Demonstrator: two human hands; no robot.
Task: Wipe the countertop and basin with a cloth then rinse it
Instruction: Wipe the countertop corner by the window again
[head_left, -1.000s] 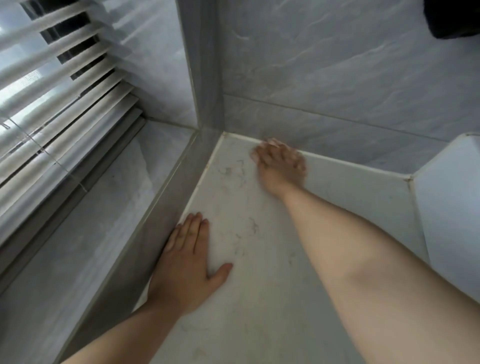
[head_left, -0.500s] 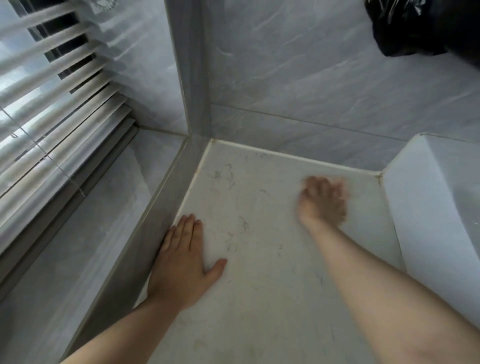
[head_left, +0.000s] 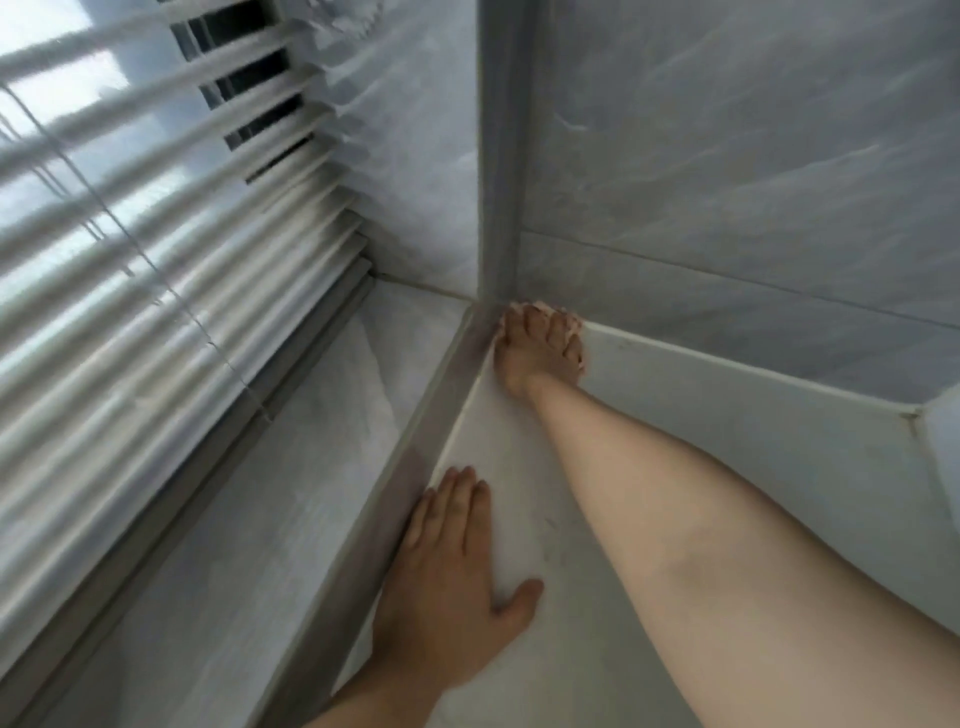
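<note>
Into the countertop (head_left: 727, 493) corner right hand (head_left: 540, 348) has slid, grip unclear; left hand (head_left: 452, 587) flat.

I read the right hand (head_left: 540, 348) at the back left corner of the countertop (head_left: 727, 441), fingertips at the base of the vertical corner trim (head_left: 501, 156). It arrives there from a mid-surface position half a second ago. A pale edge past the fingertips is possibly the cloth (head_left: 545, 310). My view swings left: the basin (head_left: 943, 431) sits at the right border, and the black bag leaves the frame.
</note>
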